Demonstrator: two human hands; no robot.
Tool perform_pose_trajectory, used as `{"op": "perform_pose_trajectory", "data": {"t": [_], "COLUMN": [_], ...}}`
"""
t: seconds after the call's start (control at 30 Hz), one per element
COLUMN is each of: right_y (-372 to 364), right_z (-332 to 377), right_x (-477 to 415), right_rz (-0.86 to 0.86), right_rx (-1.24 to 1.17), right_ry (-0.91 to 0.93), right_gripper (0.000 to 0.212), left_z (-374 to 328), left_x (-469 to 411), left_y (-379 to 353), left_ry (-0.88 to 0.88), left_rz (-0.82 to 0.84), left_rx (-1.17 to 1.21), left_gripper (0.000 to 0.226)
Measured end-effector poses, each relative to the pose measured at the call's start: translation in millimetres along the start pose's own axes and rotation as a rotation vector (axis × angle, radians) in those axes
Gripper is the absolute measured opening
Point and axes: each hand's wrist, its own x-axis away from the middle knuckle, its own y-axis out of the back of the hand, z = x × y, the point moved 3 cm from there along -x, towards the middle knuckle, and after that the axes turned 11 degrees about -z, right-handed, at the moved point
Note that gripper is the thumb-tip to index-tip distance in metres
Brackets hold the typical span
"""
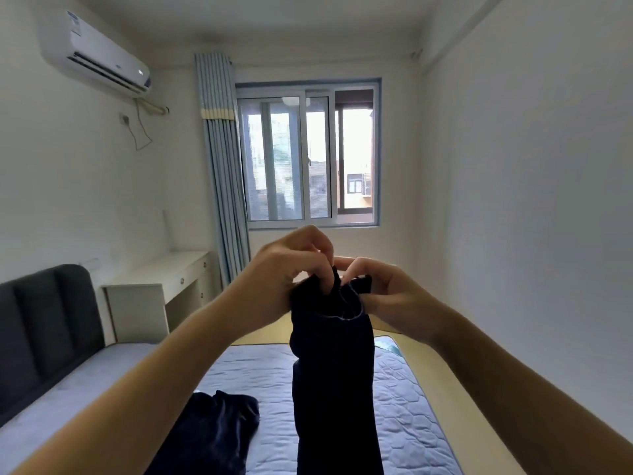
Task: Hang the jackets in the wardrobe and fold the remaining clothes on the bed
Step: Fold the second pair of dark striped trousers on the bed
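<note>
Your left hand and right hand pinch the top edge of a dark garment, fingers curled, above the bed.

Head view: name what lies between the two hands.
The top edge of the dark garment, pinched by the left hand and right hand; seen in the head view.

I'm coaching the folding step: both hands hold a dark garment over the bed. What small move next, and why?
The left hand and right hand pinch the dark garment close together at its top edge, so it hangs narrow above the bed. Probably slide them apart along that edge.
</note>
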Motion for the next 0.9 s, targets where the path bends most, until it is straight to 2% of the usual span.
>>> {"op": "perform_pose_trajectory", "data": {"t": [0.1, 0.17, 0.23, 0.33, 0.4, 0.47, 0.57, 0.6, 0.77, 0.9], "right_y": [1, 2, 5, 10, 14, 18, 25, 26, 22, 20], "right_z": [-7, -9, -9, -12, -14, -17, -17, -16, -20, -22], "right_x": [6, 9, 12, 15, 15, 17, 22, 23, 34, 44], "right_rz": [0.131, 0.168, 0.176, 0.139, 0.047, -0.053, -0.163, -0.177, -0.175, -0.220], "right_rx": [-0.116, -0.142, -0.167, -0.218, -0.180, -0.089, -0.017, 0.004, 0.144, 0.150], "right_ry": [-0.048, -0.112, -0.168, -0.185, -0.159, -0.118, -0.083, -0.076, -0.030, -0.011], "right_gripper": [0.018, 0.018, 0.010, 0.011, 0.018, 0.017, 0.015, 0.016, 0.022, 0.023], "left_z": [-3, -10, -12, -11, -8, -11, -19, -23, -26, -15], "left_x": [8, 12, 14, 13, 11, 11, 15, 16, 18, 20], "left_y": [-7, -11, -14, -18, -16, -11, -1, 0, -13, -26], "left_ry": [-0.008, -0.189, -0.270, -0.163, -0.080, -0.131, -0.084, -0.064, -0.050, 0.068], "left_rz": [0.040, 0.023, 0.033, 0.074, 0.111, 0.126, 0.211, 0.266, 0.553, 0.612], "left_rx": [0.070, -0.014, -0.048, -0.003, -0.045, -0.158, -0.111, -0.106, -0.382, -0.399], "left_gripper": [0.012, 0.020, 0.020, 0.022, 0.024, 0.029, 0.042, 0.041, 0.043, 0.036]}}
